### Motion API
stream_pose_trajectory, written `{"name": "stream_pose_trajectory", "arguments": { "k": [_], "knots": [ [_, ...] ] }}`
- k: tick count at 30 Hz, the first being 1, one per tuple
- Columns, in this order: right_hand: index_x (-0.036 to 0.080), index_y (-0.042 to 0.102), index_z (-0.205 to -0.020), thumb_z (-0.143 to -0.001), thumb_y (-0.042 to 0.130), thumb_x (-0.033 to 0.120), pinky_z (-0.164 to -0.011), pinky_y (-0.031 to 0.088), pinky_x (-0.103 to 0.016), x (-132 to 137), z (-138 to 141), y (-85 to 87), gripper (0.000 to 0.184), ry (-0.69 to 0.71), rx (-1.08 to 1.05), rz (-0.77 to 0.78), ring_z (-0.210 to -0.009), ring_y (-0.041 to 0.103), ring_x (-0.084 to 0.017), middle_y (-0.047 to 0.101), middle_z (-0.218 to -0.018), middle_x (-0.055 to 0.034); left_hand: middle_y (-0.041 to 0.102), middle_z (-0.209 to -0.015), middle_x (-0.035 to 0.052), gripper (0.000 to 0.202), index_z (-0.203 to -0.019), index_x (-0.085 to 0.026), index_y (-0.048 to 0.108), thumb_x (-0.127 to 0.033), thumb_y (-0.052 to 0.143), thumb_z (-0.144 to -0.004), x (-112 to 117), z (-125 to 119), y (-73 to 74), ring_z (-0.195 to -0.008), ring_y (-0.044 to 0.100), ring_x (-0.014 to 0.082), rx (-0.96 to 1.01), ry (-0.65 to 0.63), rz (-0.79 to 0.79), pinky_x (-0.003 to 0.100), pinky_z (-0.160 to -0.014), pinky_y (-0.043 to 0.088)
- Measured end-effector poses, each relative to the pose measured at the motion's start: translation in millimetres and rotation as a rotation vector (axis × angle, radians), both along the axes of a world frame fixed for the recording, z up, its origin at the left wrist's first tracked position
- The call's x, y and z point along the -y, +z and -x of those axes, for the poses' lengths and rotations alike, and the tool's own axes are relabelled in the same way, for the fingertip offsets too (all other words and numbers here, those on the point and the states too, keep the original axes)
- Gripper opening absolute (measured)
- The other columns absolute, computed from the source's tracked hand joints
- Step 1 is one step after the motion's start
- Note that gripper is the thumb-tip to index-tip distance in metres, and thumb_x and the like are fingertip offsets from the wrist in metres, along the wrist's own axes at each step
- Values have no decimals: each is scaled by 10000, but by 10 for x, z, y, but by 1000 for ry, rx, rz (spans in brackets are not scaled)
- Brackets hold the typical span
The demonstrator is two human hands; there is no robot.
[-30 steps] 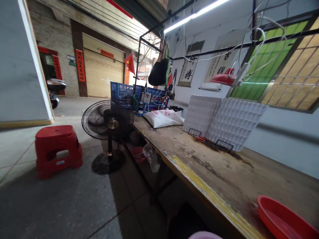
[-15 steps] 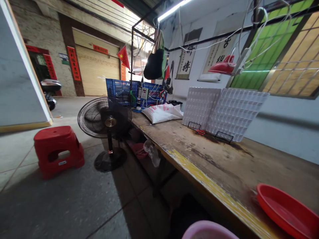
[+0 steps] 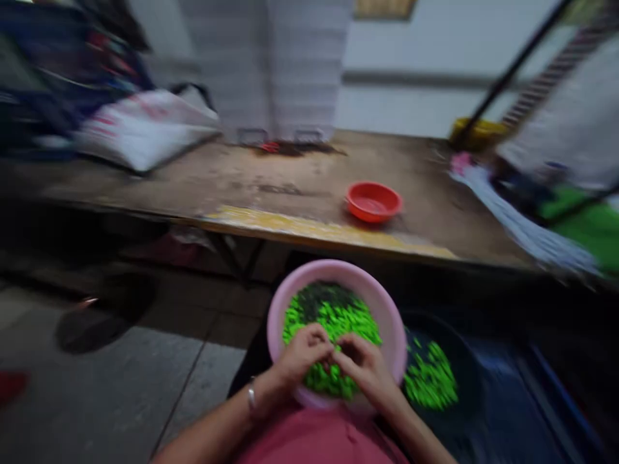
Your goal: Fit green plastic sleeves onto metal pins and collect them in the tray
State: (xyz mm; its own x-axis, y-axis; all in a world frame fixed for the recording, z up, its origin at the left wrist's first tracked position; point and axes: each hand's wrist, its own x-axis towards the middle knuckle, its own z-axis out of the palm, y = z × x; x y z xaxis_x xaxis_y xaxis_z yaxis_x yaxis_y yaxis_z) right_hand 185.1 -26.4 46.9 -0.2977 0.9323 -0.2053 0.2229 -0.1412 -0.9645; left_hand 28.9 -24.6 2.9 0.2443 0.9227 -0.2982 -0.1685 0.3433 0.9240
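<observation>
A pink basin (image 3: 393,335) rests on my lap, filled with many small bright green pieces (image 3: 348,317) and a dark patch at its far side. Over the basin, my left hand (image 3: 307,351) is closed with thumb and fingertips pinched together. Its fingertips meet those of my right hand (image 3: 360,364), which is pinched too. Whatever sits between the fingertips is too small and blurred to name. To the right of the basin stands a dark, round container (image 3: 467,386) with more of the green pieces in it.
Ahead runs a wooden table (image 3: 309,177) with a red bowl (image 3: 373,203) near its front edge. A white sack (image 3: 145,132) lies at the left, with white trays (image 3: 271,71) upright behind. White strands (image 3: 527,222) hang over the table's right end.
My view has swung right and down, from the fan and red stool to the table front and my lap. Both hands have come into view over the pink basin.
</observation>
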Motion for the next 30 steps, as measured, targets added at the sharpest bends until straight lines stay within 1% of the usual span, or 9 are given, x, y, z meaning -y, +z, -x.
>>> {"name": "stream_pose_trajectory", "arguments": {
  "k": [3, 5, 7, 11, 16, 20, 23, 26, 30],
  "knots": [
    [197, 674, -877, -778, 707, 403, -565, 469, -260, 24, -213, -38, 231, -189, -98, -24, -577, 549, -132, 616, -666, 15, 685, -861, 65, 142, -842, -199, 639, -339, 636, -823, -17, 240, 180, -865, 641, 232, -444, 41, -357, 375, -833, 503],
    [197, 659, -949, -794, 686, 422, -609, 480, -261, 49, -537, -141, 274, -455, -19, -100, -610, 564, -131, 633, -718, 7, 661, -1112, 120, 236, -985, -198, 653, -319, 699, -787, -66, 469, 214, -1153, 559, 306, -750, 274, -601, 475, -1066, 378],
    [196, 651, -972, -777, 674, 477, -655, 497, -282, 124, -957, -311, 342, -720, 147, -130, -675, 595, -152, 665, -806, -22, 547, -1331, 182, 499, -1180, -158, 594, -337, 749, -741, -97, 672, 179, -1323, 422, 360, -961, 476, -621, 524, -1145, 270],
    [179, 630, -777, -611, 704, 591, -634, 495, -347, 250, -1707, -758, 450, -911, 335, -45, -646, 598, -209, 652, -691, -51, 554, -1326, 211, 839, -1353, -113, 463, -449, 787, -656, -44, 848, 46, -1184, 557, 381, -756, 448, -87, 527, -1005, 450],
    [190, 620, -668, -467, 757, 607, -718, 483, -446, 97, -1919, -976, 482, -912, 384, -56, -638, 576, -246, 646, -659, -79, 743, -945, 114, 638, -1112, -100, 628, -370, 832, -570, 127, 833, -60, -908, 690, 309, -261, 267, 325, 384, -784, 565],
    [179, 704, -964, -691, 681, 589, -733, 507, -389, -103, -1499, -509, 494, -788, 173, -111, -758, 617, -228, 703, -912, -107, 753, -807, 76, 466, -991, -105, 659, -233, 770, -557, 315, 889, -51, -770, 703, 275, -217, 400, 310, 329, -671, 561],
    [200, 722, -1035, -823, 630, 529, -628, 482, -311, -204, -1045, 82, 402, -549, -459, -54, -704, 570, -169, 667, -899, -69, 746, -732, 69, 443, -946, -103, 666, -155, 725, -511, 466, 998, 73, -691, 700, 268, -148, 509, 411, 335, -636, 574],
    [182, 754, -984, -875, 552, 552, -542, 428, -280, -285, -702, 562, 435, -267, -812, 100, -640, 500, -148, 612, -804, -60, 748, -716, 74, 446, -967, -108, 669, -138, 704, -524, 518, 1156, 347, -677, 704, 287, -88, 624, 537, 378, -634, 598],
    [167, 761, -988, -910, 498, 524, -525, 393, -265, -391, -486, 802, 451, -58, -954, 238, -623, 451, -138, 575, -776, -58, 756, -757, 59, 402, -992, -121, 677, -135, 673, -590, 293, 1294, 893, -699, 699, 265, -108, 804, 372, 363, -611, 609]
  ]
}}
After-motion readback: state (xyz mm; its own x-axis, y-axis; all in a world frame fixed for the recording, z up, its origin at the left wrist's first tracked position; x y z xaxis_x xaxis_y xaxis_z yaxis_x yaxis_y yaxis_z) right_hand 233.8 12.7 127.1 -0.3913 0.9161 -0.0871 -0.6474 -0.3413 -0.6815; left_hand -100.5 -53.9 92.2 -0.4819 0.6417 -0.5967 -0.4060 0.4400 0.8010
